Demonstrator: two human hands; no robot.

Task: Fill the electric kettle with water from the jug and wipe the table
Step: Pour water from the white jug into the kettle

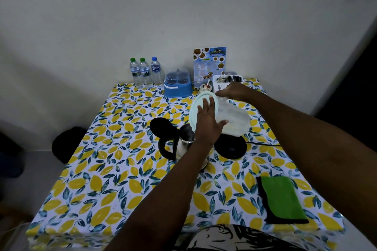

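A clear plastic jug (234, 117) with a pale green lid (196, 108) is tipped steeply leftward over the open steel electric kettle (183, 140). My right hand (234, 91) grips the jug from the far side near its handle. My left hand (208, 122) presses flat against the lid and the jug's front. The kettle's black lid (161, 127) stands flipped up and its black handle faces left. Its round black base (231, 146) lies to the right with a cord running off right. A folded green cloth (281, 199) with black edging lies at the near right.
The table (102, 169) wears a lemon-print cover and stands against a white wall. At the back stand three water bottles (144, 72), a blue box with a clear lid (178, 84), a menu card (209, 65), a small jar (206, 87) and a white cutlery holder (226, 80).
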